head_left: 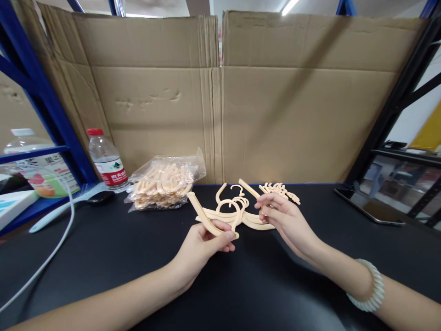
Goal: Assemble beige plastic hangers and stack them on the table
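A black table (103,257) was backed by cardboard (213,105); one hanger (206,219), gripped by both hands (203,246) (285,218), was tilted up-left, before the hanger pile (248,216).

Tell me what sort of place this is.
Probably a small packing or assembly workbench in a warehouse or workshop: blue metal shelving, a cardboard screen behind the black table, and a bag of plastic hangers.

two bottles (107,164), one bag (164,182), one phone (369,207)
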Demonstrator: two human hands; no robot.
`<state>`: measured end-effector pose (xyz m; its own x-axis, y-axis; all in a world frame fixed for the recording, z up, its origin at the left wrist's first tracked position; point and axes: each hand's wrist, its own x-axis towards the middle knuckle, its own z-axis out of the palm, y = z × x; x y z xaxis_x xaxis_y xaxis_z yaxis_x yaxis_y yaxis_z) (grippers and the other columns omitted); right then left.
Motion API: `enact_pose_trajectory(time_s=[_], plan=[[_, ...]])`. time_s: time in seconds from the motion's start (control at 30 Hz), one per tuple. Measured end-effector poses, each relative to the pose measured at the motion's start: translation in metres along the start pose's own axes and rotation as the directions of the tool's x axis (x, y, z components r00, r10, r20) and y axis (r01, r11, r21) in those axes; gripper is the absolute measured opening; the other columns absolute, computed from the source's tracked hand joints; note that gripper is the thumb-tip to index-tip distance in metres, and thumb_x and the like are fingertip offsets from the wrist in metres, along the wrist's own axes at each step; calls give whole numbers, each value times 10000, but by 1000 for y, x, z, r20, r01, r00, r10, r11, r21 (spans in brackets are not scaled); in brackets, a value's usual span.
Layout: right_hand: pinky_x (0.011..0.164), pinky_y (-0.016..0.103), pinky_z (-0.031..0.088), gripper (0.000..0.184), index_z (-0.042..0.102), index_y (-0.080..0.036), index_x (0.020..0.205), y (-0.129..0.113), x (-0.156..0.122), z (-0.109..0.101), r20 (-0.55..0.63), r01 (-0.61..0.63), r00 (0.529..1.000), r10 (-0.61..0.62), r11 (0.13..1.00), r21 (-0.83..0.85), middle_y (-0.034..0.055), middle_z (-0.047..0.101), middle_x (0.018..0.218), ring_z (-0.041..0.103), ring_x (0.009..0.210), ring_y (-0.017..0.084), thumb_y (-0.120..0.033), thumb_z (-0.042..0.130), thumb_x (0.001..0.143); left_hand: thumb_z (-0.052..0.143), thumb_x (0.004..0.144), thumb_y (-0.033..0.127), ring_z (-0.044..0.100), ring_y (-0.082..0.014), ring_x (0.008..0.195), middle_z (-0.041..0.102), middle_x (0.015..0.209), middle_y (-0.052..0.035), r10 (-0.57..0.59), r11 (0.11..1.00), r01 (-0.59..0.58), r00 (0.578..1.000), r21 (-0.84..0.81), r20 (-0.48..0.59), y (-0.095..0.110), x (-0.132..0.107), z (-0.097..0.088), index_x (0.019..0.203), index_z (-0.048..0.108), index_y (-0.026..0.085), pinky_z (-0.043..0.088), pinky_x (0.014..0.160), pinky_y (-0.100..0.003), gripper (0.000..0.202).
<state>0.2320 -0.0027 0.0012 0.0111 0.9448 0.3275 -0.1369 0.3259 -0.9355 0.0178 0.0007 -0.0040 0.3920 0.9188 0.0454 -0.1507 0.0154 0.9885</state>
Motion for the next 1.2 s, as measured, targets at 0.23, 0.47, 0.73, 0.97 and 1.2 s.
enact_pose_trajectory(time_s=[0.23, 0.47, 0.73, 0.97, 1.2], plan=[[603, 262, 474, 573, 464, -344, 1281, -8, -8, 7, 92, -14, 996, 12, 999, 29, 40, 457, 1298, 561, 669, 89, -179, 656, 767, 823, 683, 294, 636, -101, 613, 670, 696, -13, 0, 1000, 0, 1000, -7, 6, -2, 1, 1, 777, 690, 119, 495, 584, -169, 239], [830, 299, 496, 590, 511, -248, 1242, 3, -14, 10, 277, -267, 942, 189, 923, 276, 13, 632, 893, 629, 855, 152, -160, 782, 726, 824, 680, 286, 637, -108, 615, 662, 672, -9, -5, 1000, 5, 1000, 3, 18, -1, 0, 0, 788, 684, 115, 495, 589, -179, 246], [790, 268, 503, 219, 651, -170, 862, 6, -19, 19, 279, -246, 940, 194, 955, 164, 17, 669, 888, 634, 848, 151, -188, 804, 706, 815, 681, 276, 636, -122, 632, 683, 728, -28, -10, 999, 7, 998, 48, 62, 0, 1, 0, 771, 676, 117, 498, 621, -209, 230], [729, 270, 497, 276, 602, -166, 880, 5, -18, 20, 315, -230, 929, 194, 970, 81, 35, 708, 824, 633, 747, 141, -189, 803, 692, 790, 699, 254, 612, -126, 648, 674, 692, -25, -11, 997, 0, 989, 76, 146, -1, 0, -2, 751, 676, 128, 477, 646, -221, 177], [733, 286, 495, 243, 618, -157, 817, 4, -17, 20, 364, -229, 910, 199, 973, 40, 30, 682, 807, 615, 737, 147, -266, 806, 709, 770, 715, 235, 603, -137, 658, 668, 699, -30, -6, 997, -9, 983, 81, 183, 1, 0, -3, 746, 688, 136, 469, 656, -238, 132]])
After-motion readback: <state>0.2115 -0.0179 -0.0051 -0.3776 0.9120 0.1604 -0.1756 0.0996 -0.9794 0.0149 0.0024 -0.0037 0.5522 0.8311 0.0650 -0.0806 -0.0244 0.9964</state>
